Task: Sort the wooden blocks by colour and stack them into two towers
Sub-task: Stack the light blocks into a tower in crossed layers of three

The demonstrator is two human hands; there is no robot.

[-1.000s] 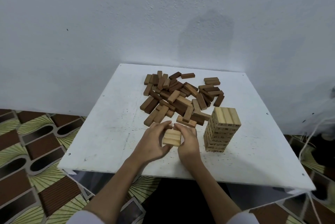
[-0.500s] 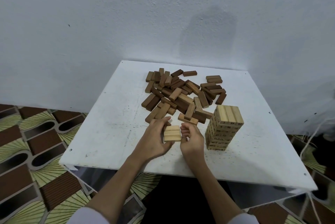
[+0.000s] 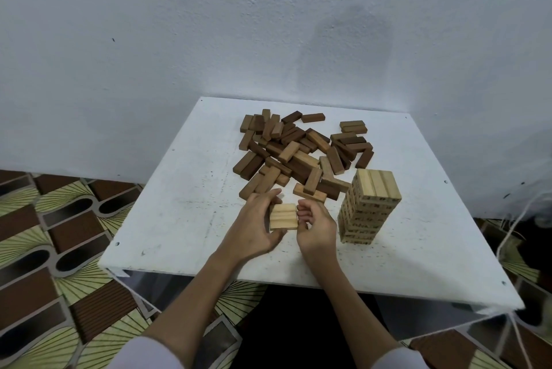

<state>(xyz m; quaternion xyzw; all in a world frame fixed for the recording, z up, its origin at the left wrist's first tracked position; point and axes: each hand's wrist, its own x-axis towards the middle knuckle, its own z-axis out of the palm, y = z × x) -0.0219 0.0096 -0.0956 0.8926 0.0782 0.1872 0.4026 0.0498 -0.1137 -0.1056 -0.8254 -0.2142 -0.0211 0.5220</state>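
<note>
A small flat set of light wooden blocks [image 3: 283,216], laid side by side, sits low over the white table [image 3: 185,219] near its front edge. My left hand [image 3: 254,228] cups its left side, thumb at the near edge and fingers at the far edge. My right hand [image 3: 316,225] has its curled fingers pressed against the set's right edge. A light-block tower [image 3: 369,207], several layers high, stands just to the right of my right hand. Behind both hands lies a loose pile of brown and dark brown blocks [image 3: 301,153].
A white wall rises directly behind the table. A patterned floor mat [image 3: 53,234] lies at the left. White cords [image 3: 513,228] hang off the table's right side. The table's front edge is close to my forearms.
Both hands and the light set have stayed at about the same spot on the table. My right hand's fingers have curled in, from wrapping the set to pressing on its right edge.
</note>
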